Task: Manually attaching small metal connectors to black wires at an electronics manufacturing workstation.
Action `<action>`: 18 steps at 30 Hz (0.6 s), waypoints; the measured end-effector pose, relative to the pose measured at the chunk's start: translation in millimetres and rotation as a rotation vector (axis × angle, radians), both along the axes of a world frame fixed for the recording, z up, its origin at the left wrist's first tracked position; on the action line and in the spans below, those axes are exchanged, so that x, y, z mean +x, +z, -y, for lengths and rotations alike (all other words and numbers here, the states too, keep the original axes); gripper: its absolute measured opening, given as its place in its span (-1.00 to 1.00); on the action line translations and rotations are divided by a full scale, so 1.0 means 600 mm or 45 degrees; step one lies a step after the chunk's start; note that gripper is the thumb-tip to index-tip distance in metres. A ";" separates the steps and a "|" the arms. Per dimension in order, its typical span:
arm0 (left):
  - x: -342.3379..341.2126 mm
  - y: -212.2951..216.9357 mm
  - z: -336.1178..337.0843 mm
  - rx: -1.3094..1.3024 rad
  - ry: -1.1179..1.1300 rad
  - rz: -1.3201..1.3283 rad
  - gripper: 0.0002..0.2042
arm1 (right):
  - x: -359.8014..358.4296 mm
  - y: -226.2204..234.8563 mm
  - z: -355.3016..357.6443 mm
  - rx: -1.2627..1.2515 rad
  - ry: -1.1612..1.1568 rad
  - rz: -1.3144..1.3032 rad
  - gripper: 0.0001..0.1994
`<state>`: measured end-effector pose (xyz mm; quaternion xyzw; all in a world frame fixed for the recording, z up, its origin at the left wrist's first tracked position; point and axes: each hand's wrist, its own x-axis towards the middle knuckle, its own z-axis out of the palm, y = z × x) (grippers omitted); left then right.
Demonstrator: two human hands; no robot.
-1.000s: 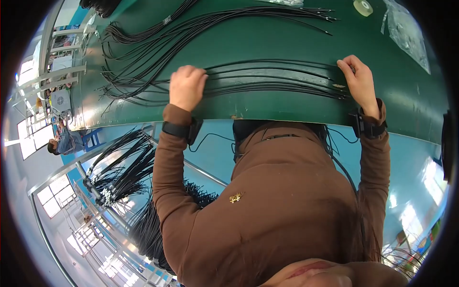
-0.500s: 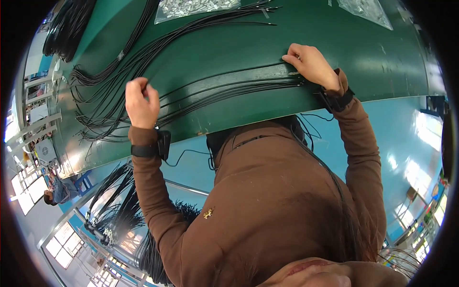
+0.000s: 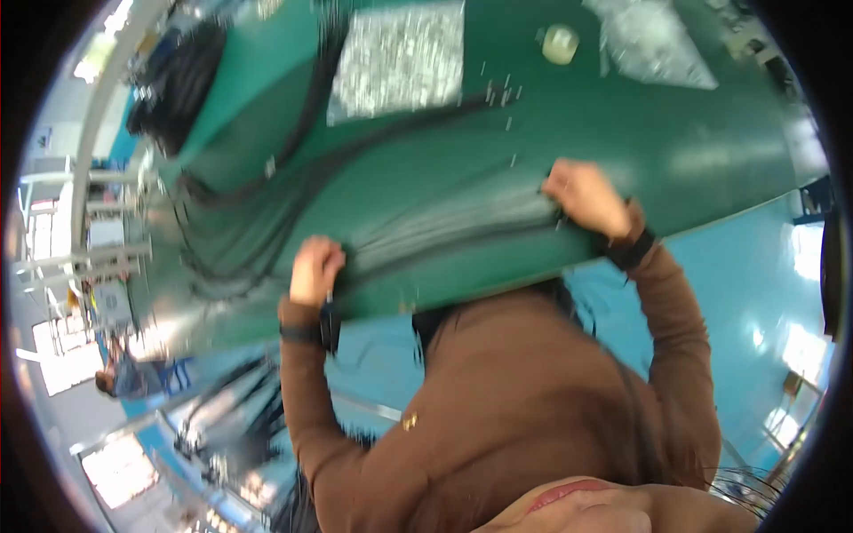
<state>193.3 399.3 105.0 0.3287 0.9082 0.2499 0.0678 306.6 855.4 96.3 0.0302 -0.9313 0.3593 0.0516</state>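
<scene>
Both hands on black cables (image 3: 444, 235).

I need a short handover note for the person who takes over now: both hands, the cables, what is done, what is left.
Left hand: closed on the near bundle of black cables.
Right hand: closed on the same bundle's other end.
The bundle lies stretched between both hands across the green table. More cables lie loose to the left, a tape roll farther back.
Done: bundle gathered.
Left: apparently binding it; the picture is blurred.

Green table (image 3: 711, 160) carrying black cables (image 3: 444, 231), clear bag of small parts (image 3: 395, 58), second clear bag (image 3: 653, 40), tape roll (image 3: 560, 43), loose pins (image 3: 502, 93).
</scene>
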 end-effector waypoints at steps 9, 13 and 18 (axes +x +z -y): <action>0.022 0.002 0.029 0.002 0.138 0.013 -0.92 | 0.021 -0.011 0.000 -0.016 -0.052 0.100 -0.78; 0.014 0.009 0.024 -0.066 0.071 0.039 -0.94 | 0.024 -0.005 -0.011 -0.018 0.086 0.113 -0.78; -0.035 0.013 -0.095 -0.106 -0.117 -0.071 -0.90 | -0.008 -0.006 -0.045 -0.969 -0.347 0.337 -0.79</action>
